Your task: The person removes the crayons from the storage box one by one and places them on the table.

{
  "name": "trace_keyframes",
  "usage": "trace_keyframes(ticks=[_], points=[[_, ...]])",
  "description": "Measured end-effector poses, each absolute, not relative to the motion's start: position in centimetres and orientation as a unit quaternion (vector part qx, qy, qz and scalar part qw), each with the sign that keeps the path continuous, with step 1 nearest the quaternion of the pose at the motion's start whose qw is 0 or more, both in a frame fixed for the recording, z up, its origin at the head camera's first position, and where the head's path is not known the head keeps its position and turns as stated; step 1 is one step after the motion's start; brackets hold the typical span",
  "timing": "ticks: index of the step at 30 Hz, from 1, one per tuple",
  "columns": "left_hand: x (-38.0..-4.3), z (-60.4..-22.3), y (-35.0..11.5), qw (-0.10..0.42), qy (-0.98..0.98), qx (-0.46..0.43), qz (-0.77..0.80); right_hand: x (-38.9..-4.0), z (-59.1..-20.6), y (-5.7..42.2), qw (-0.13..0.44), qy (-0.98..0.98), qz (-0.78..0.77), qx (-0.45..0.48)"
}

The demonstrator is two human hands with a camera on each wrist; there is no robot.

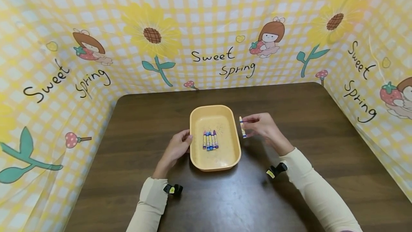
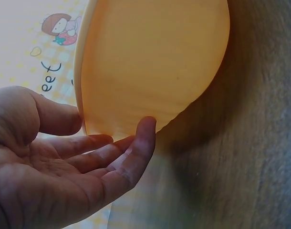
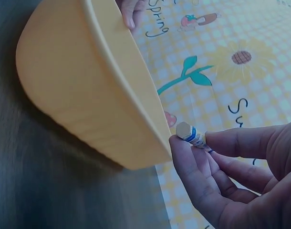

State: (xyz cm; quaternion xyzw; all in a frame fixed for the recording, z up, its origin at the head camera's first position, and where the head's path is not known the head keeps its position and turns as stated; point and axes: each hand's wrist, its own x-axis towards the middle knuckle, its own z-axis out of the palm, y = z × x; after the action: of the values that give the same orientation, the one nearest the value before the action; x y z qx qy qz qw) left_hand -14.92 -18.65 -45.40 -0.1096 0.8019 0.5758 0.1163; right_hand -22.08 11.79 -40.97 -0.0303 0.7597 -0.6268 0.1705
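Note:
A yellow plastic tray (image 1: 215,114) stands on the dark wooden table, with several wrapped crayons (image 1: 210,141) lying side by side inside it. My left hand (image 1: 178,145) holds the tray's left side; in the left wrist view its thumb (image 2: 62,117) is at the rim and the other fingers lie against the outer wall. Just off the tray's right side, my right hand (image 1: 262,126) pinches one pale-tipped crayon (image 1: 243,127) with a blue-banded wrapper. The right wrist view shows this crayon's flat pale end (image 3: 184,130) between thumb and fingers, close to the tray wall.
Brown tabletop (image 1: 145,117) surrounds the tray. A yellow checked cloth (image 1: 206,21) printed with flowers and girls hangs behind the table and along both sides. Black wrist cameras (image 1: 276,170) sit on both forearms over light sleeves.

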Motion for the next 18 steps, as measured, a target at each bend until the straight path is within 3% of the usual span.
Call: trace_keyframes(ticks=[18], points=[[-15.1, -45.6, -18.7, 0.111, 0.8, -0.09, 0.583, -22.2, -41.9, 17.3, 0.166, 0.754, -0.636, -0.005]])
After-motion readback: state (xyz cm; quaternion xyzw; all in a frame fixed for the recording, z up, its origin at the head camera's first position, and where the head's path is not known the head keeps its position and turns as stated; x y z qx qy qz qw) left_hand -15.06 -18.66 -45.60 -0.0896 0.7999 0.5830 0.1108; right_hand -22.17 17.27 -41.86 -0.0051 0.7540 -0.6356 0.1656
